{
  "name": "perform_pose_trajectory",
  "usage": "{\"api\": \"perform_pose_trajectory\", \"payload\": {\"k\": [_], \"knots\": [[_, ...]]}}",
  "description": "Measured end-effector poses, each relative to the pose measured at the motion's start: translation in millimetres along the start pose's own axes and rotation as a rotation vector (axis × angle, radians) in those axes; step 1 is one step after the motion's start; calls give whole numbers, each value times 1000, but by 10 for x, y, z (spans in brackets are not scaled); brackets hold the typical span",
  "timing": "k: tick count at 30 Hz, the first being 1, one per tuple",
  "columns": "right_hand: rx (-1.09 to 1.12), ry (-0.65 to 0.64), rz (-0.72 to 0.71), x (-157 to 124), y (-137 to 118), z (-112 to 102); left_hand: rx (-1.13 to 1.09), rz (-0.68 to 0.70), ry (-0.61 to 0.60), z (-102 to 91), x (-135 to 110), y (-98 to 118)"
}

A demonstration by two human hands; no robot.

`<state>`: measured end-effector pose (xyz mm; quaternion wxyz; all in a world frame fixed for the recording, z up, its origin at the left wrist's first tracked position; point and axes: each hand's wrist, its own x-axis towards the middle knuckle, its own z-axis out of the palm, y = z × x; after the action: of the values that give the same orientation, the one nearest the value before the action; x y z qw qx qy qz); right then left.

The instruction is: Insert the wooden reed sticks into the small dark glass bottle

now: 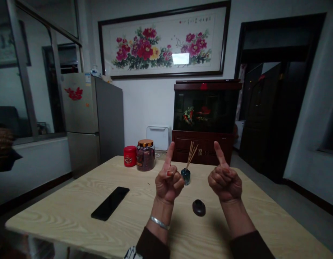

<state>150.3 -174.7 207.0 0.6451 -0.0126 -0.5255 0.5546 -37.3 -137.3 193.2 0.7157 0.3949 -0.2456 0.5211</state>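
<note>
Above the table, my left hand (pixel 169 181) is raised with its index finger pointing up and the other fingers curled shut into the palm. It holds nothing, and a silver bangle (pixel 159 222) circles the wrist. My right hand (pixel 226 181) makes the same shape to the right, also with nothing in it. Between the hands stands a small dark glass reed diffuser (pixel 186 177) with several thin sticks, partly covered by my left hand. Nearer to me, a dark oval object like a computer mouse (pixel 199 208) lies on the table.
The pale wooden table (pixel 74 212) carries a black phone (pixel 110 203) at left. A red canister (pixel 130 156) and a gold-lidded jar (pixel 146 156) stand at its far edge. Beyond are a fridge (pixel 109 118), an aquarium (pixel 206 111) and a framed flower painting (pixel 161 46).
</note>
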Motion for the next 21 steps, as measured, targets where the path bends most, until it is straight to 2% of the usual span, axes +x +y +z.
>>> {"api": "perform_pose_trajectory", "payload": {"k": [3,7,10,12,14,17,18,21], "knots": [[35,1,-14,3,92,-48,-5,-20,1,-34,34,-82],[39,17,-3,35,80,-74,27,-44,20,-47,72,-70],[-6,71,43,24,83,-192,83,-90,78,-205,32,-44],[-84,130,116,18,125,-349,169,-151,168,-416,3,-44],[-230,214,238,21,222,-579,323,-242,320,-710,-17,-73],[-615,392,451,43,500,-1043,759,-433,641,-1243,-54,-187],[-760,440,508,54,625,-1216,922,-469,709,-1422,-79,-242],[-1032,504,559,108,1040,-1720,1188,-469,743,-1891,-212,-434]]}}
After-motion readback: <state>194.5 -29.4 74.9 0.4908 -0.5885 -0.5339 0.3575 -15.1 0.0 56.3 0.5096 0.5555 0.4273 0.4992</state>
